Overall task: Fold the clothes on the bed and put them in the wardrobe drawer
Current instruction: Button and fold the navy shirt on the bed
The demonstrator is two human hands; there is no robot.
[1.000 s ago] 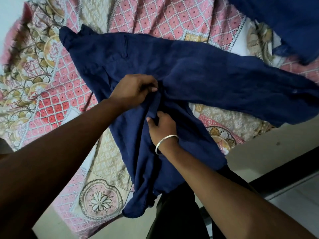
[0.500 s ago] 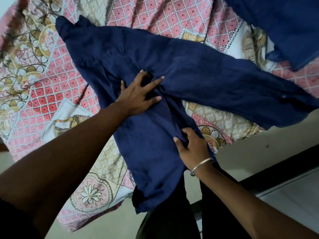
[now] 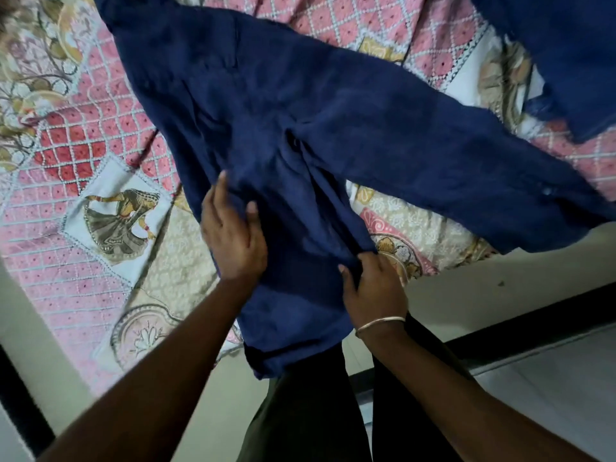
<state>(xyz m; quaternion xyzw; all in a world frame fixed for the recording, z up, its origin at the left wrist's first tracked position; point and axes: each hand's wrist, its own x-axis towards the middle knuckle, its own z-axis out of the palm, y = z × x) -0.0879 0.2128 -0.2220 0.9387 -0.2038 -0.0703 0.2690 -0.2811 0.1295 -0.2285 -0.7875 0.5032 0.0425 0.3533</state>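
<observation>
Trousers [image 3: 300, 121], navy, lie spread across the patterned bedspread [image 3: 100, 211] in the head view, one leg running right to the bed's edge, the other hanging over the near edge. The left hand [image 3: 233, 235] lies flat on the near leg, fingers straight and pressing the cloth. The right hand [image 3: 373, 291], a bangle [image 3: 380, 323] at its wrist, pinches the same leg's right edge between thumb and curled fingers. A second navy garment [image 3: 566, 55] lies at the upper right, just beside the trousers.
</observation>
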